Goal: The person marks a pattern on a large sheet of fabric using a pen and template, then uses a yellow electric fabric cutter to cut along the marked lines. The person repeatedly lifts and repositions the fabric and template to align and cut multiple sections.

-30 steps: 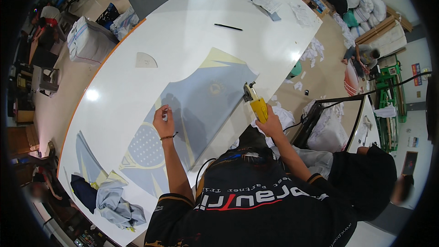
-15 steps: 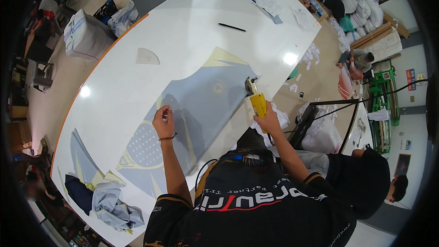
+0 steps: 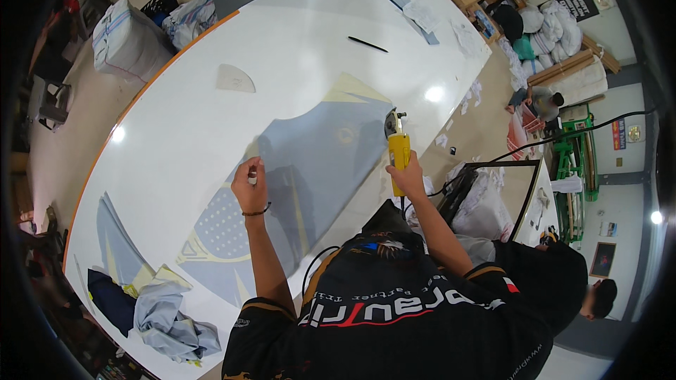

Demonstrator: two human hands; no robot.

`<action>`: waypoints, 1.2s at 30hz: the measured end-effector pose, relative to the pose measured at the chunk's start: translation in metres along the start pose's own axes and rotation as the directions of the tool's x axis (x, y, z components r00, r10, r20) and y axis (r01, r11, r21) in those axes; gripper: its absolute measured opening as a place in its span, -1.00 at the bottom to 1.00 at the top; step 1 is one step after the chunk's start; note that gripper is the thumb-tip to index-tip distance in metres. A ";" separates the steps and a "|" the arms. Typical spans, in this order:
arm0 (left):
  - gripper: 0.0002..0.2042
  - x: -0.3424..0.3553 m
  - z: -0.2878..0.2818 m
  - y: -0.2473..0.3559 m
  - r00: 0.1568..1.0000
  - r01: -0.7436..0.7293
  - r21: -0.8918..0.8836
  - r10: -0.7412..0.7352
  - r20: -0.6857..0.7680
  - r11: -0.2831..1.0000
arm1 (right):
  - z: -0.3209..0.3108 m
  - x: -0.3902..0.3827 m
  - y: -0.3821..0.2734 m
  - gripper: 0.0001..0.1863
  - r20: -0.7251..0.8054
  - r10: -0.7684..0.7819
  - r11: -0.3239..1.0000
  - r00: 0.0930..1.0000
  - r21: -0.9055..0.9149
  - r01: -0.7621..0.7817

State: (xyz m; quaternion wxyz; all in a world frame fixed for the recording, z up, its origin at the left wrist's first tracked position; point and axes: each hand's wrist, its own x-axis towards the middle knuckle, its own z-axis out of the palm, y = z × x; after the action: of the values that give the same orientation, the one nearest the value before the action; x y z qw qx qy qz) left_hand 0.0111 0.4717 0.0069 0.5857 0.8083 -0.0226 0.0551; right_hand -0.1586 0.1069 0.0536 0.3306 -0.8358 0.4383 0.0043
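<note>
My right hand (image 3: 408, 176) grips a yellow handheld electric rotary fabric cutter (image 3: 399, 153). Its metal cutting head (image 3: 392, 124) is at the far right corner of a grey-blue fabric panel (image 3: 320, 158) lying flat on the table. Pale yellow shapes and a patch of white dots pattern the cloth. Above the panel's left part, my left hand (image 3: 249, 186) has its fingers curled together; whether something small is in them I cannot make out. A dark bracelet (image 3: 256, 210) circles that wrist.
The white table (image 3: 169, 141) also bears a clear quarter-round template (image 3: 235, 78), a black pen (image 3: 367, 44), fabric strips (image 3: 415, 20) and a crumpled grey garment piece (image 3: 172, 320). A person in black (image 3: 542, 281) is close on my right. Large sacks (image 3: 130, 39) stand beyond the left edge.
The cutter has shifted slightly away from me along the panel's right edge and turned more upright. My left hand stays over the cloth. The whole view has turned a little.
</note>
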 end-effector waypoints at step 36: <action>-0.75 -0.103 -0.135 -0.038 0.857 0.357 0.421 -0.113 -0.502 0.834 | -0.063 0.217 -0.013 -0.52 0.283 0.201 0.819 0.938 0.476 -0.319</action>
State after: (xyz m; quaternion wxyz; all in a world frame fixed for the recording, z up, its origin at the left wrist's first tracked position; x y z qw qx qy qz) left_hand -0.0956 0.6085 0.0004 0.3466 0.8918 0.2335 0.1731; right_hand -0.0332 -0.0807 0.0454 0.5844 -0.6428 0.4946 0.0245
